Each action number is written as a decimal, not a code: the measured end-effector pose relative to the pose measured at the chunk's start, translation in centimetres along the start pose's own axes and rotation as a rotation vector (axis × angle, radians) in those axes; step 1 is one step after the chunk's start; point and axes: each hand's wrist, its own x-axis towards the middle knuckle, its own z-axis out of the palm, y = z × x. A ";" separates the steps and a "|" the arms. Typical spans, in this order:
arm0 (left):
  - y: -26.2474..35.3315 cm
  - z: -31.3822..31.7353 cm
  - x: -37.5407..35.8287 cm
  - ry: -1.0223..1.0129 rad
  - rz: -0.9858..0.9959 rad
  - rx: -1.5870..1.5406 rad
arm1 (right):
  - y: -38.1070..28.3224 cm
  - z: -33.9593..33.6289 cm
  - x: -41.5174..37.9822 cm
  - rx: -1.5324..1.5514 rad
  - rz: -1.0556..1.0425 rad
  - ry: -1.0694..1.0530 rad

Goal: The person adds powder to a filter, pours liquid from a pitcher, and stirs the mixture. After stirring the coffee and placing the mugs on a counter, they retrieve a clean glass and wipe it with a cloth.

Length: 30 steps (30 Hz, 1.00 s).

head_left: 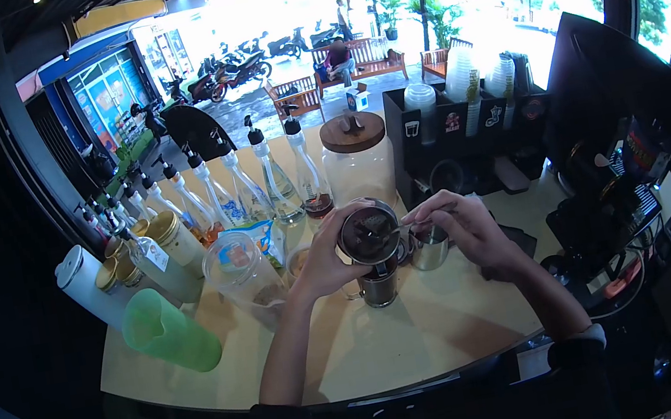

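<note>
My left hand (327,256) is wrapped round the side of a dark, round-topped container (370,236) with a shiny rim. Directly beneath it in this view stands a small glass mug (380,292) with dark contents and a handle on its left. From the other side, my right hand (463,229) pinches a thin metal piece (405,227) at the container's right edge; its kind is hard to make out. Behind the right fingers sits a steel pitcher (430,249), partly covered by them.
Pump bottles (278,179) line the counter's back left beside a wooden-lidded glass jar (359,166). Left of my arm stand a clear jar (241,268) and a green jug (169,332). A black cup holder (470,118) is at back right; dark equipment (612,183) fills the right.
</note>
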 end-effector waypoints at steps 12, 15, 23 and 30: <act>0.1 -0.2 -0.2 0.024 0.039 0.126 | 0.9 0.0 1.5 0.035 0.049 0.031; 0.2 -0.3 -0.1 0.022 0.042 0.171 | 0.2 0.3 1.8 -0.019 0.068 -0.013; 0.8 -0.3 -0.1 0.033 0.069 0.291 | -1.1 0.5 1.5 -0.199 -0.008 -0.082; 0.9 -0.2 -0.1 0.020 0.052 0.164 | -0.9 0.7 1.6 -0.151 -0.005 -0.027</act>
